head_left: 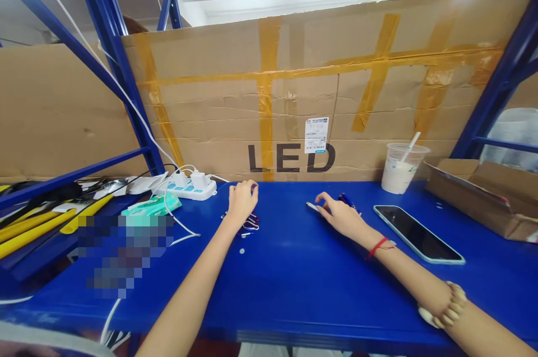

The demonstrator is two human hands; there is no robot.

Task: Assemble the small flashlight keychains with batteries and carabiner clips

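Note:
My left hand [241, 199] rests on the blue table [294, 273], fingers curled over a small pile of metal clips or rings [251, 222]; what exactly it grips is hidden. My right hand [341, 214] lies further right, fingers pinched on a thin silver-tipped pen-like piece [313, 207], with blue pens [347, 200] just behind it. A red string is tied round the right wrist, and a beaded bracelet sits further up the forearm.
A phone [418, 233] lies face up to the right. Behind it are a plastic cup with a straw [401, 168] and an open cardboard box [483, 197]. A white power strip [189, 186], cables and yellow tools [37, 222] lie left. Taped cardboard walls the back.

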